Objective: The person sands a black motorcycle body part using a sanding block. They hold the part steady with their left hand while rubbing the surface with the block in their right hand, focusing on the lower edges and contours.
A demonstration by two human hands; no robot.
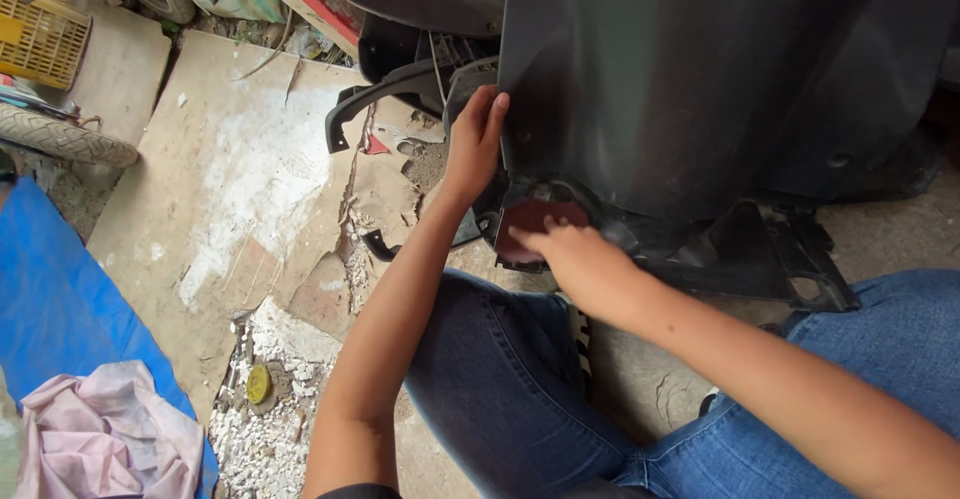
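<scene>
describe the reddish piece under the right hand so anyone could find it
Start at the big black plastic panel filling the upper right. At its lower left edge, the right hand presses a dark red sheet. It is the only reddish thing among black parts.

A yellow plastic crate (40, 34) sits at ten o'clock above a worn tyre (65, 139). Torn cardboard (240, 169) covers the ground at centre left. At eight o'clock, a pink cloth (105, 434) lies on a blue sheet (50, 299), with white rubble (265, 429) and a round yellow lid (258, 383) just beside.
</scene>
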